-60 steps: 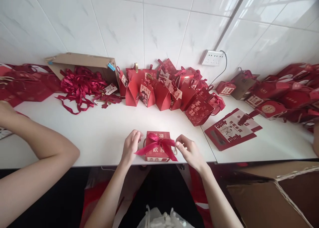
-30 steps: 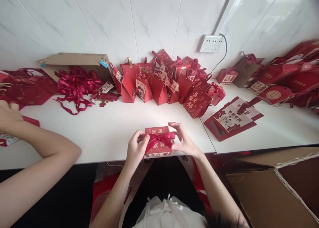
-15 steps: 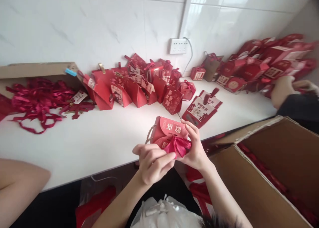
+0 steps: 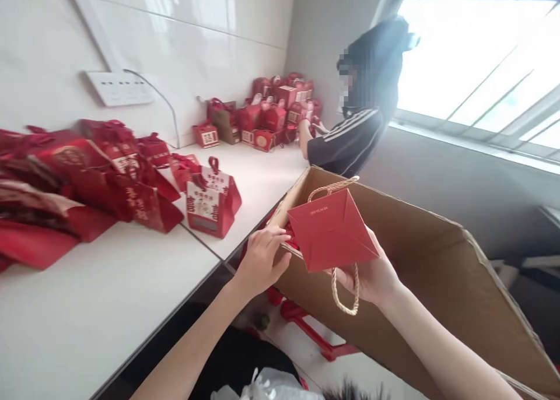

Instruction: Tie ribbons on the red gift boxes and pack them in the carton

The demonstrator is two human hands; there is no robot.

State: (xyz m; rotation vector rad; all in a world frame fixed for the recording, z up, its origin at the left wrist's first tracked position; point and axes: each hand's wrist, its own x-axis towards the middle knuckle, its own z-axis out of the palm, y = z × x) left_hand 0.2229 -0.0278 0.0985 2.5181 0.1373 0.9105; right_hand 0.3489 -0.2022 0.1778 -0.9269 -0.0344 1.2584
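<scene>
A red gift box (image 4: 332,231) with twisted rope handles is tipped so that its folded base faces me. My right hand (image 4: 371,272) holds it from below and the right, over the open cardboard box (image 4: 420,295). One rope loop hangs beneath the gift box, and another shows above it. My left hand (image 4: 265,260) rests at the cardboard box's near left rim, its fingers apart and nothing held. The ribbon side of the gift box is hidden.
On the white table (image 4: 166,295) stand red gift bags (image 4: 144,202) at left and a white-fronted red bag (image 4: 210,202). A person (image 4: 350,132) reaches toward piled red boxes (image 4: 271,117) at the back. Below is a red stool (image 4: 315,336).
The view has swung right. The red gift box has moved from above the table edge to over the cardboard box and turned base toward me. My left hand has let go of its ribbon.
</scene>
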